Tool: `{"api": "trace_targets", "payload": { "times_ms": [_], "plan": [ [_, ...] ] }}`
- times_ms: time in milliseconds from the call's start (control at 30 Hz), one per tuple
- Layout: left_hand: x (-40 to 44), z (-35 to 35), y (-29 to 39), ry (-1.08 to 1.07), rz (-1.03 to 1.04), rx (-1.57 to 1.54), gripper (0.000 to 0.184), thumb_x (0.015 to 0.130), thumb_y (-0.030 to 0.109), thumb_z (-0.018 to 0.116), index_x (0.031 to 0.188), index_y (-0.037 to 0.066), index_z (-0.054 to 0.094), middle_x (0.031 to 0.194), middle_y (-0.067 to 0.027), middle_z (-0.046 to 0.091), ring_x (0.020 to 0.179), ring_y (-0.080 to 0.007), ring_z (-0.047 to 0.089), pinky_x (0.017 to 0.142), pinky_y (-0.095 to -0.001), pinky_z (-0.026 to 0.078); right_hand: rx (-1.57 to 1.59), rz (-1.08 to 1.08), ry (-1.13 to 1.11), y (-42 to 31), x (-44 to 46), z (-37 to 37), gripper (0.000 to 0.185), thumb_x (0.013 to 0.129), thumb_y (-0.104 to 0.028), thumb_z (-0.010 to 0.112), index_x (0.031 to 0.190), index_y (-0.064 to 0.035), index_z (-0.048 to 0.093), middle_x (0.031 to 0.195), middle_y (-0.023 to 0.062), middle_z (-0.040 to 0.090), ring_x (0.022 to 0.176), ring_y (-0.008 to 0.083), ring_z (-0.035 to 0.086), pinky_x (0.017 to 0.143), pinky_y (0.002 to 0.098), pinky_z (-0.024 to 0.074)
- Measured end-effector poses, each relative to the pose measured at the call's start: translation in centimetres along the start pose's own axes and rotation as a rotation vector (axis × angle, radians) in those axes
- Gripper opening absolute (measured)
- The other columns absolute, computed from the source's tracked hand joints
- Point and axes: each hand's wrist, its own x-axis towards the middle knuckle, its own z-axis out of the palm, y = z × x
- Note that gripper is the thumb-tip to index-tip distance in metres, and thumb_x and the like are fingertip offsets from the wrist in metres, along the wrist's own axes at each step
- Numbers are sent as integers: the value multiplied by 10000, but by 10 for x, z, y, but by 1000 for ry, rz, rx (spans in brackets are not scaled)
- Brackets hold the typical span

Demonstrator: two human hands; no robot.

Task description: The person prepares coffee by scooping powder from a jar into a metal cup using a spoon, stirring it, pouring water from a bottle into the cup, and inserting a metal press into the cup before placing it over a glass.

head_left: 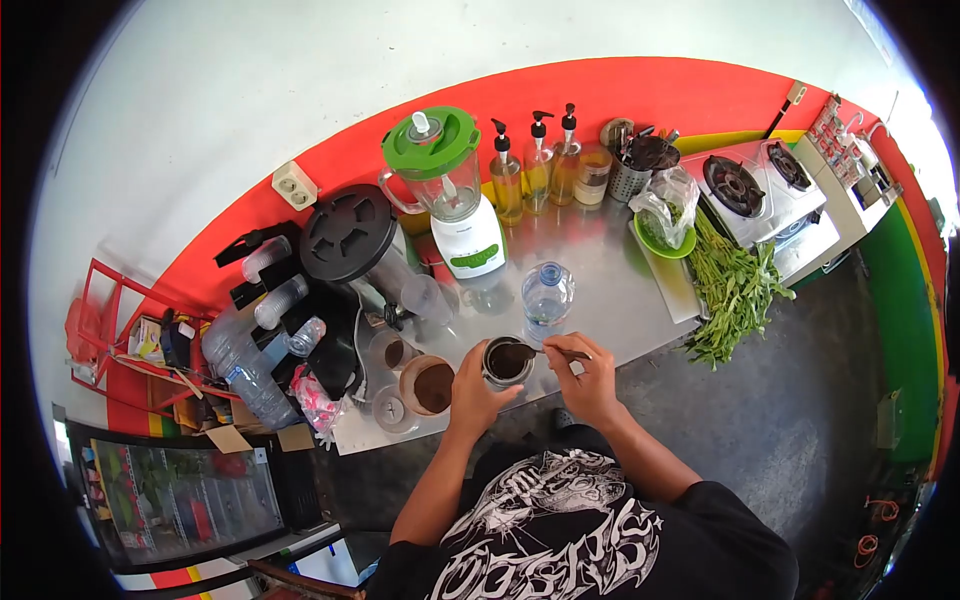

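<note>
My left hand (476,392) is wrapped round the side of a small metal-rimmed cup (497,380) near the table's front edge. Between the thumb and fingers of my right hand (584,378) is a spoon (562,352), its bowl over the cup's mouth with dark powder. Left of my left hand stands a round container of brown powder (432,388). Beside it are a smaller cup with some brown powder (392,350) and a clear container (394,410). A clear plastic bottle (547,296) stands just beyond the cup.
On the steel table (620,290) stand a green-lidded blender (462,220), a black-lidded dispenser (350,235), pump bottles (537,175) and a green bowl (664,235). Leafy greens (735,290) lie at the right edge, by a gas stove (760,190). A red rack (125,365) is at left.
</note>
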Motion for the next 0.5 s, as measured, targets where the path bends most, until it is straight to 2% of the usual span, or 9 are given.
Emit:
{"api": "trace_targets", "payload": {
  "times_ms": [67,167,233,267,367,400,500],
  "plan": [
    [-2,4,0,5,45,58,919,684,143,1011,1474,10,562,1378,-195,701,1282,-377,689,1083,-443,547,17,12,-22,4,1,-3,120,1019,-6,739,1134,16,764,981,146,763,837,235,789,743,332,614],
    [-3,6,1,17,-49,24,907,680,142,1016,1461,9,574,1386,-190,698,1290,-369,685,1087,-446,547,71,49,-61,10,2,-7,123,1022,-12,741,1139,15,767,989,141,765,843,228,788,747,330,613],
    [-4,5,5,30,-54,-2,878,682,108,1017,1437,6,579,1318,-153,734,1226,-300,725,1056,-410,563,112,70,-93,14,3,-9,126,1023,-14,741,1143,14,768,992,138,766,840,225,785,745,328,612],
    [-5,6,6,48,-69,-4,878,682,108,1017,1437,6,579,1318,-153,734,1226,-300,725,1056,-410,563,103,57,-103,15,4,-10,125,1025,-20,742,1142,13,769,985,133,766,829,215,779,740,321,607],
    [-11,6,12,21,-191,-29,981,660,166,1038,1512,38,569,1453,-166,670,1349,-337,653,1128,-433,534,118,72,-146,26,7,-11,118,1039,-20,728,1140,28,764,986,114,758,800,175,752,724,301,599],
    [-14,8,11,46,-206,-32,981,660,166,1038,1512,38,569,1453,-166,670,1349,-337,653,1128,-433,534,137,101,-145,31,8,-10,114,1051,-13,712,1138,45,758,993,101,750,781,146,732,711,289,596],
    [-20,12,7,100,-236,-78,1017,658,174,1040,1546,58,556,1512,-158,637,1380,-344,629,1164,-435,514,211,196,-148,41,7,-5,107,1057,-21,709,1117,53,756,997,86,747,789,137,725,713,282,593]
  ]
}}
